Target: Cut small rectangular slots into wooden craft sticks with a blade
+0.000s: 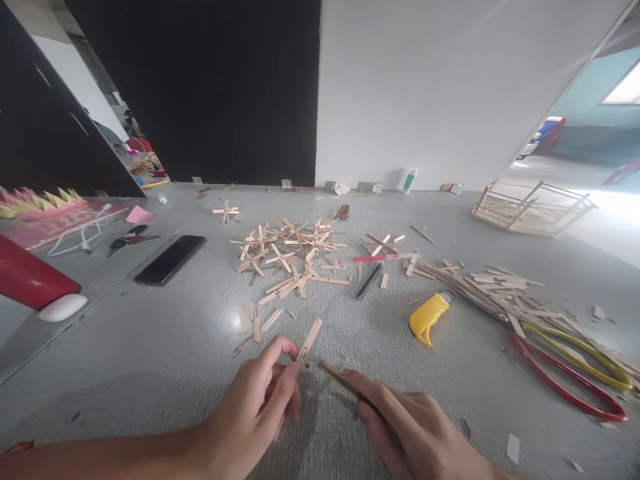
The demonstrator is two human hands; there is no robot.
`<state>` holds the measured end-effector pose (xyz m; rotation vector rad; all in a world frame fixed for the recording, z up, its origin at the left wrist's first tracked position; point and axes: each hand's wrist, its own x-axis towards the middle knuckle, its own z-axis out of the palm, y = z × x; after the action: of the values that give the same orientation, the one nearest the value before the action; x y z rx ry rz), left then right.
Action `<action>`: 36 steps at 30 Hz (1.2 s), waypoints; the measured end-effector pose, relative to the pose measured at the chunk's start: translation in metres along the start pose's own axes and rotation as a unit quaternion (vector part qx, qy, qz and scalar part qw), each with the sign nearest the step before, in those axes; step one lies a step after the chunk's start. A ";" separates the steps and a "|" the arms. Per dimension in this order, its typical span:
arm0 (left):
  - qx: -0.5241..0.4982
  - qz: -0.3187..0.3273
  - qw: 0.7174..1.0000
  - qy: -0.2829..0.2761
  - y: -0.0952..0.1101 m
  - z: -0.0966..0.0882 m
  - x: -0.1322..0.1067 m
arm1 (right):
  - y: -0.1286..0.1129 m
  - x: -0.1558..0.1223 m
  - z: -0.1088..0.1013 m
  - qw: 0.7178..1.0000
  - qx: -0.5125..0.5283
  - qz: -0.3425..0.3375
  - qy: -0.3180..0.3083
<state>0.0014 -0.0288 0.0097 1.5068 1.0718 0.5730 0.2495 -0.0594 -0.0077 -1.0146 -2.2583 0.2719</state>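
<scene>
My left hand point(260, 400) pinches a short wooden craft stick point(309, 340) that has a small rectangular mark drawn on it. The stick points up and to the right from my fingers. My right hand point(415, 433) grips a thin dark pencil-like tool point(340, 378) whose tip sits just below the stick's lower end. Both hands hover low over the grey floor mat point(175, 347) near the bottom middle of the view.
A pile of crossed wooden sticks point(285, 250) lies ahead. A yellow utility knife point(427, 319), red and yellow handled shears point(570, 373) and wood strips point(500, 287) lie right. A black phone point(170, 259) lies left, a stick frame point(533, 207) far right.
</scene>
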 end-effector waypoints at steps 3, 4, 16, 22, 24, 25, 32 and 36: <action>0.000 0.003 1.000 0.003 0.000 0.000 0.001 | -0.001 -0.002 0.000 1.000 0.001 0.015 -0.008; 0.001 0.002 1.000 0.003 0.000 0.000 0.001 | -0.001 -0.003 0.001 1.000 0.003 0.015 -0.011; -0.002 0.014 1.000 0.006 -0.008 0.000 0.002 | 0.001 -0.008 0.004 1.000 0.004 0.015 -0.015; -0.006 0.019 1.000 0.004 -0.005 0.000 0.003 | 0.001 -0.006 0.003 1.000 0.000 0.007 -0.008; -0.006 0.019 1.000 0.005 -0.005 0.000 0.003 | 0.001 -0.005 0.003 1.000 -0.003 0.006 -0.003; -0.007 0.019 1.000 0.006 -0.005 0.000 0.003 | 0.002 -0.006 0.004 1.000 -0.005 0.005 -0.002; 0.030 0.029 0.999 0.023 -0.011 0.001 0.003 | 0.006 -0.010 0.005 0.997 -0.073 -0.024 -0.013; 0.078 0.047 0.995 0.040 -0.011 0.001 0.005 | 0.005 -0.008 -0.003 0.980 -0.172 -0.086 -0.042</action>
<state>0.0014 -0.0255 -0.0019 1.6891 1.1333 0.6320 0.2584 -0.0621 -0.0111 -0.9828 -2.5083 -0.1583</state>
